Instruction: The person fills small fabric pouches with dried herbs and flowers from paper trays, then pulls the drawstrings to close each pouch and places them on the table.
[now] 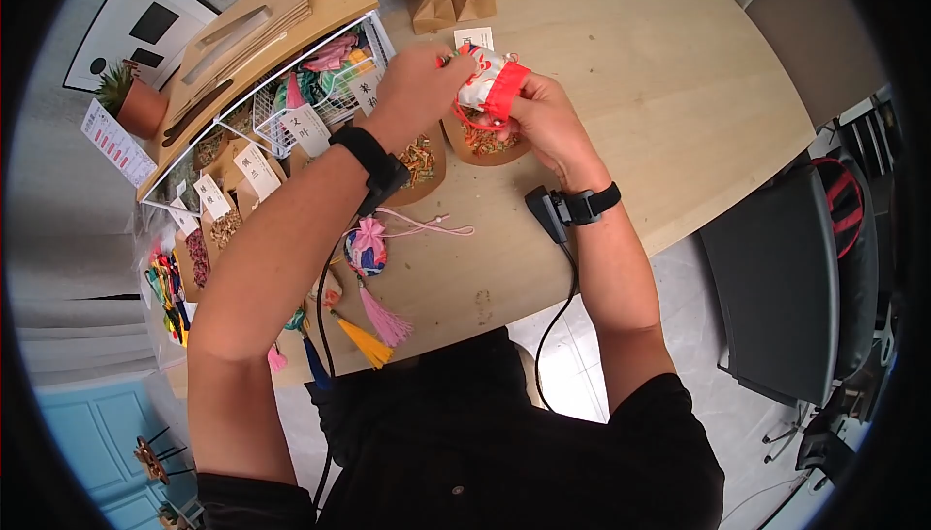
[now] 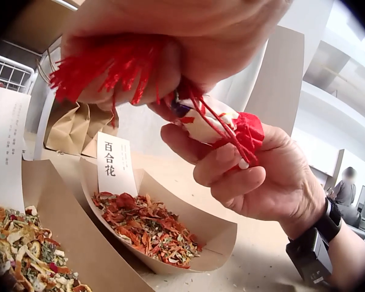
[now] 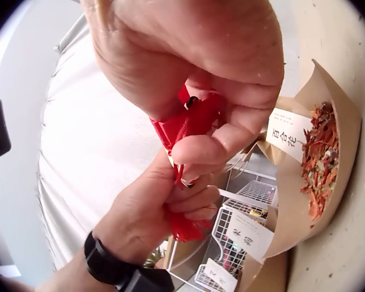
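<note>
The left hand pinches the bottom end of a white-and-red pouch, its fingers also curled round the red tassel. The right hand grips the pouch's red top. The pouch is held above a paper tray of dried petals, toward the far edge of the desk.

Distant person: blurred. Nearer tray: cut off, left wrist view. Pouch: partly behind right hand, seemingly. Card: small print illegible.
</note>
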A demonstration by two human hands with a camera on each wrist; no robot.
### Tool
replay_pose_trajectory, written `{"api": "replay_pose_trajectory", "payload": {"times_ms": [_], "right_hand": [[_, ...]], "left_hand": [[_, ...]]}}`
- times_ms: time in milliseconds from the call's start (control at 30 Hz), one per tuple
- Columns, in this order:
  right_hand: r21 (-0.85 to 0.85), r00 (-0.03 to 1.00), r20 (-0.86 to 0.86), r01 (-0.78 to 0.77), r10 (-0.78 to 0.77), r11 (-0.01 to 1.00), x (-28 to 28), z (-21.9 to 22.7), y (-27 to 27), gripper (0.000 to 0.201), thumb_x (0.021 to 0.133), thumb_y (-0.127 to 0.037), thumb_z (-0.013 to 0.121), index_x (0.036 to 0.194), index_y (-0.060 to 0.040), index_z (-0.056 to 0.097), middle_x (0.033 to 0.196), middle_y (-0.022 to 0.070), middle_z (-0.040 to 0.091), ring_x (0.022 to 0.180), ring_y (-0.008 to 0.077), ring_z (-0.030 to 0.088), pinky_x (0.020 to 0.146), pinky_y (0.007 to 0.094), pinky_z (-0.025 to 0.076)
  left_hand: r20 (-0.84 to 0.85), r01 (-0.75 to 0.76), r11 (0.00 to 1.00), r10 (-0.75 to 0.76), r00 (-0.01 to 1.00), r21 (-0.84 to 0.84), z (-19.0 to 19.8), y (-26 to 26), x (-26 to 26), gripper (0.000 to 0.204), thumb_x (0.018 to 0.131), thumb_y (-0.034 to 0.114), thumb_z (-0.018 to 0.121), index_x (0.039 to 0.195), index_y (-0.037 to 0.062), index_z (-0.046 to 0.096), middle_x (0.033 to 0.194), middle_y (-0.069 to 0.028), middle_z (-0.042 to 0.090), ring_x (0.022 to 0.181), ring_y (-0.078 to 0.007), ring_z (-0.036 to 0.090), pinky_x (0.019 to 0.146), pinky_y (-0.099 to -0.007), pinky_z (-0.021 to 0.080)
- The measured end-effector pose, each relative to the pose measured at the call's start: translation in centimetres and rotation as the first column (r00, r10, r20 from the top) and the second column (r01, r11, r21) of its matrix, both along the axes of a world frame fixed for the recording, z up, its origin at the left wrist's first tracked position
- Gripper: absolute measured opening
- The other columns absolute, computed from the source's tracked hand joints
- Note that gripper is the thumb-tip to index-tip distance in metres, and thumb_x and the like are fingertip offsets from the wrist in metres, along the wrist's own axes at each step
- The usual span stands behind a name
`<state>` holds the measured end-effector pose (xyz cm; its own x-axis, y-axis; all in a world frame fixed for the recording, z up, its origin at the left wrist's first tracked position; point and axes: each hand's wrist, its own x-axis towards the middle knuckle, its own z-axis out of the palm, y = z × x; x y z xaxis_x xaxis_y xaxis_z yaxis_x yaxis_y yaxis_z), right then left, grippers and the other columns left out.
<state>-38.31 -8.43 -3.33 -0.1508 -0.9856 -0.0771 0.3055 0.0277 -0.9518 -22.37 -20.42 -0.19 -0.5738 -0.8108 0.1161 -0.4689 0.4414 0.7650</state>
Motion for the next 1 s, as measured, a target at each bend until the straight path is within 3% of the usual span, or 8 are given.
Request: {"api": "replay_pose_trajectory", "payload": {"times_ms": [167,267,367,500,767,867,1000], "right_hand": [[-0.015,0.997,-0.065,0.031,-0.032,0.999,0.4,0.2,0.1,0.017,0.094,-0.006,0.072,0.109,0.0039,0.074,0.091,0.0074,0.075,0.066,0.0098,0.068,0.056,0.0235,0.057],[-0.059,0.978,-0.200,0.047,-0.058,0.997,0.9,0.3,0.1,0.019,0.096,-0.004,0.070,0.115,0.0007,0.074,0.092,0.0054,0.075,0.062,0.0070,0.064,0.055,0.0229,0.053],[-0.075,0.958,-0.285,0.001,-0.022,0.997,0.9,-0.2,0.0,0.018,0.097,-0.003,0.069,0.114,0.0009,0.073,0.090,0.0052,0.074,0.064,0.0080,0.064,0.055,0.0234,0.053],[-0.045,0.962,-0.273,-0.015,0.002,0.999,0.8,-0.9,-0.3,0.019,0.098,0.001,0.066,0.115,0.0015,0.072,0.090,0.0062,0.074,0.069,0.0092,0.066,0.059,0.0236,0.054],[-0.161,0.978,-0.197,0.037,-0.069,0.986,0.7,-1.1,-0.7,0.015,0.102,-0.002,0.061,0.114,0.0043,0.067,0.090,0.0075,0.073,0.077,0.0135,0.073,0.064,0.0277,0.062],[-0.137,0.978,-0.117,0.158,-0.175,0.978,-0.3,-1.5,-1.0,0.010,0.104,-0.005,0.063,0.109,0.0027,0.067,0.089,0.0067,0.073,0.076,0.0125,0.072,0.063,0.0267,0.061],[-0.097,0.951,-0.230,0.190,-0.208,0.977,-0.9,-1.2,-0.9,0.009,0.103,-0.008,0.066,0.103,0.0017,0.067,0.087,0.0065,0.073,0.073,0.0110,0.071,0.060,0.0255,0.058]], "left_hand": [[0.083,0.014,0.998,-0.009,0.997,-0.064,1.8,0.4,-0.3,0.044,0.089,0.045,0.065,0.089,0.0020,0.075,0.076,-0.0154,0.072,0.071,-0.0302,0.069,0.068,-0.0430,0.051],[0.107,0.002,0.997,0.007,0.994,-0.083,1.6,0.3,-0.2,0.043,0.088,0.044,0.065,0.087,0.0024,0.075,0.078,-0.0170,0.073,0.075,-0.0334,0.070,0.070,-0.0446,0.052],[0.122,-0.028,0.994,0.041,0.992,-0.110,2.2,0.9,-0.1,0.043,0.087,0.044,0.065,0.086,0.0028,0.075,0.080,-0.0187,0.073,0.078,-0.0360,0.070,0.072,-0.0462,0.052],[0.200,-0.018,0.982,0.056,0.978,-0.188,3.6,1.6,-0.3,0.042,0.086,0.044,0.065,0.084,0.0033,0.076,0.079,-0.0201,0.073,0.079,-0.0386,0.070,0.073,-0.0479,0.053],[0.161,-0.100,0.969,0.139,0.977,-0.227,2.4,-1.0,0.5,0.044,0.087,0.045,0.064,0.085,0.0019,0.076,0.076,-0.0204,0.072,0.073,-0.0378,0.070,0.070,-0.0470,0.053],[0.159,-0.129,0.970,0.163,0.974,-0.207,2.5,-2.4,1.6,0.046,0.088,0.045,0.064,0.086,0.0013,0.076,0.074,-0.0194,0.072,0.072,-0.0356,0.071,0.069,-0.0465,0.054],[0.096,-0.084,0.967,0.110,0.989,-0.240,2.5,-3.0,2.5,0.045,0.090,0.044,0.064,0.088,0.0001,0.075,0.069,-0.0180,0.070,0.067,-0.0320,0.071,0.067,-0.0448,0.054]]}}
